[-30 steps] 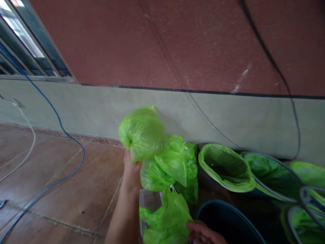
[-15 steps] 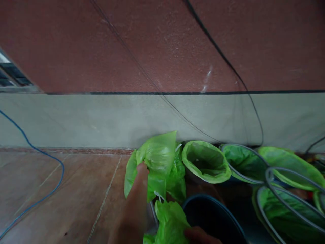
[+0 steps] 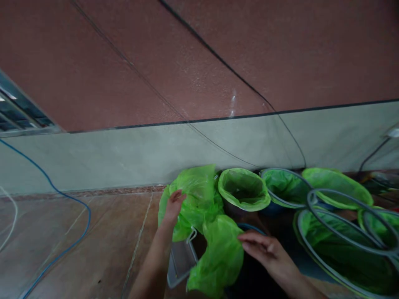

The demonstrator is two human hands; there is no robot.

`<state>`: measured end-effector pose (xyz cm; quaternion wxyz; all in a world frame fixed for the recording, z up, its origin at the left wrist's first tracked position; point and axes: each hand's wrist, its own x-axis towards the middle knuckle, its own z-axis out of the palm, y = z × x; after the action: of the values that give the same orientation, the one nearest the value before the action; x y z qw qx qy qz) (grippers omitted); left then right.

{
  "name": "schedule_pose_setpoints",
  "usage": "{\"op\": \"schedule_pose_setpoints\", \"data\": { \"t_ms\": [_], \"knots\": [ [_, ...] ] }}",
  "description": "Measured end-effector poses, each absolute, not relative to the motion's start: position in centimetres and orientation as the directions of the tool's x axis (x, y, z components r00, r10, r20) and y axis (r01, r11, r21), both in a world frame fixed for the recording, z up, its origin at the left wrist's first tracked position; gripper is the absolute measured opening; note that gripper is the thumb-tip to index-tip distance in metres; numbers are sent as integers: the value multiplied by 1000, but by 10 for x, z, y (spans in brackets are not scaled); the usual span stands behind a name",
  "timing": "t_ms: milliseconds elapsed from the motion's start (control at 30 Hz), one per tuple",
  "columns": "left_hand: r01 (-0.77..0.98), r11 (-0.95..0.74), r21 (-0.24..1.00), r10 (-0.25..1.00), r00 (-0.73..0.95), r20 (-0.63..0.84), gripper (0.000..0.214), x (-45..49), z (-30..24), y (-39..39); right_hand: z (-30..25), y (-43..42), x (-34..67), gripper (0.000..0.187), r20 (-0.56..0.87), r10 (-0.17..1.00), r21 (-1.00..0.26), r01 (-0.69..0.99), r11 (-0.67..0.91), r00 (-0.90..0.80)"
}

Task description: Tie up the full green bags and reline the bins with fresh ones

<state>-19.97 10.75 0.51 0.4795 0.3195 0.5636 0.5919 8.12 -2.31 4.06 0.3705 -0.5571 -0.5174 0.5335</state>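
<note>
- Two bands make up the wall (image 3: 199, 83), red above and grey below. It backs everything here, and the row of things stands against its foot.
- Tiled floor (image 3: 93, 249) carries a blue cable (image 3: 71, 232), well apart from our hands. Its ends are cut off.
- Several lined bins (image 3: 243, 189) crowd the right side. Green film is folded over their rims, which seems to hold each liner open. The furthest ones overlap, so we cannot count them.
- Beneath our right hand sits a dark bin (image 3: 249, 227). Only a sliver of its rim shows.
- Beside the wall lies a bunch of green bags (image 3: 199, 195). Our left hand (image 3: 173, 205) grips its near side with curled fingers, likely to steady it.
- Lower down, a loose green bag (image 3: 221, 257) hangs over the dark bin's edge. Our right hand (image 3: 268, 251) touches its rim with almost straight fingers. The thumb is hidden, so we cannot tell whether it pinches the film.
- Between our arms lies a clear container (image 3: 179, 265), half covered by the bags. Its contents are unreadable.
</note>
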Motion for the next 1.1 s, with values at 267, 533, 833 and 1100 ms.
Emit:
{"op": "schedule_pose_setpoints", "data": {
  "t_ms": [267,533,833,1100],
  "knots": [
    [71,175,982,886,424,-188,76,-81,69,31,87,8,121,27,-122,989,-977,-164,-134,-85],
    [333,65,941,885,417,-209,20,-45,50,21,54,24,177,34,-150,958,-946,-318,-68,243],
    [-166,261,951,963,-24,-268,24,-23,28,36,37,27,202,50,-83,884,-997,-39,-73,461],
    [-406,361,840,926,50,-375,31,-17,25,32,6,-46,135,60,-218,975,-931,309,-194,-45]
  ]
}}
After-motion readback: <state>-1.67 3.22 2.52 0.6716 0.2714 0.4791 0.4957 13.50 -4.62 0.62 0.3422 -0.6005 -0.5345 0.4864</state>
